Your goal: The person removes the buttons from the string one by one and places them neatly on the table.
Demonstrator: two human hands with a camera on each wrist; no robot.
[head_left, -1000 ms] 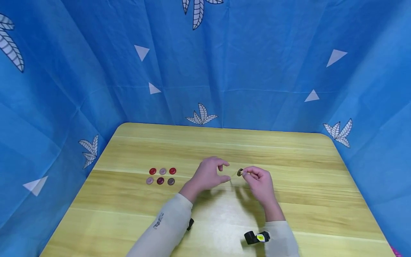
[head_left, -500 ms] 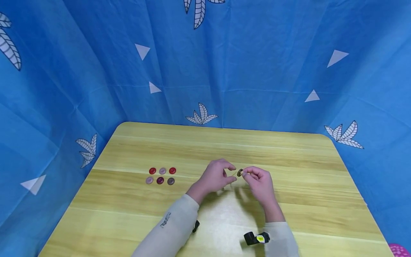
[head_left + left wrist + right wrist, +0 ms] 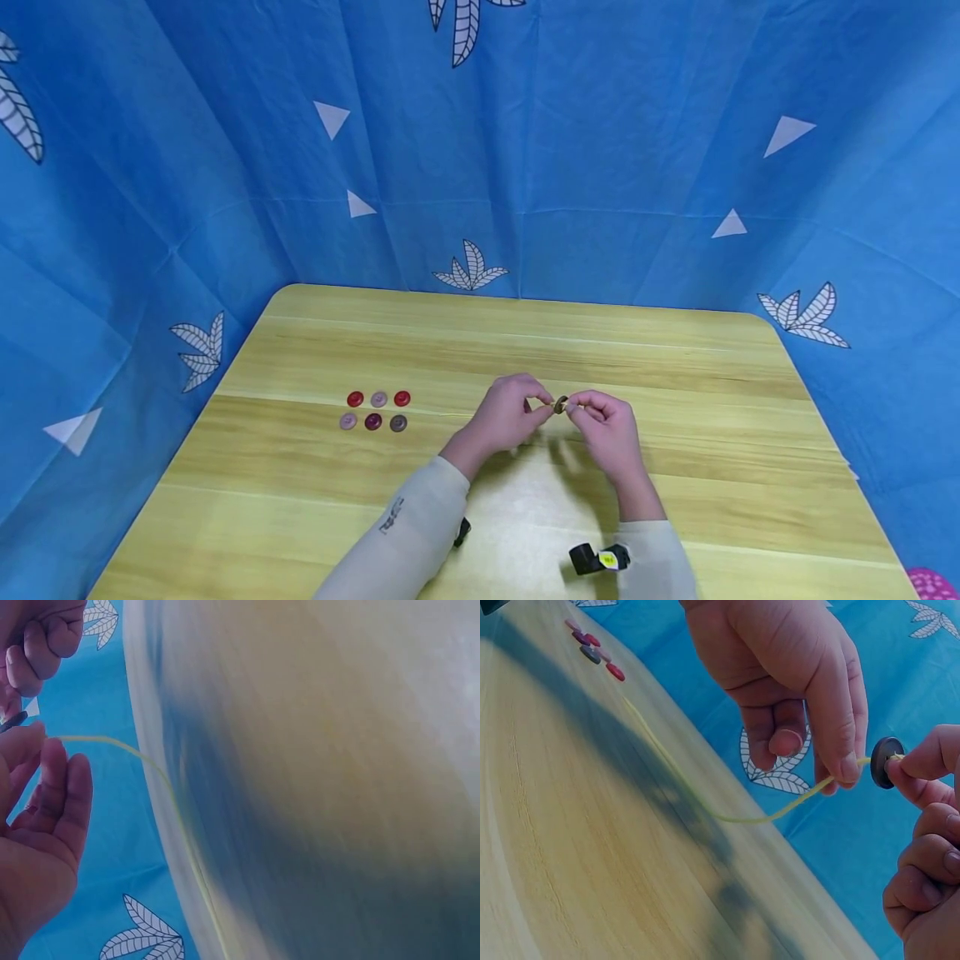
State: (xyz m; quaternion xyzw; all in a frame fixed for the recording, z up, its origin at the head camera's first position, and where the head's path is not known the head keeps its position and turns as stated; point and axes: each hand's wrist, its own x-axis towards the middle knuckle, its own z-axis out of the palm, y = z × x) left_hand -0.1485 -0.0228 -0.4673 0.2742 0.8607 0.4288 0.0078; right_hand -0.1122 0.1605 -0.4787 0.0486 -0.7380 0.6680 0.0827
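A yellow string (image 3: 735, 820) passes through a dark brown button (image 3: 887, 763), which stands on edge between my two hands. My left hand (image 3: 510, 411) pinches the string between thumb and forefinger just left of the button. On the button's other side, my right hand (image 3: 604, 425) pinches the short bit of string coming out of it, with its fingertips against the button's face. In the left wrist view, the string (image 3: 172, 791) trails down from the left hand (image 3: 37, 847), and the button is mostly hidden behind the fingers. Both hands are above the table.
Several loose buttons lie in two rows on the wooden table (image 3: 300, 350) to the left, among them a red button (image 3: 402, 398) and a grey-brown button (image 3: 398, 423). A blue curtain (image 3: 600, 167) surrounds the table's back and sides.
My left hand has moved right toward the button, and its parted thumb and forefinger have closed on the string beside it. The right hand has stayed almost still.
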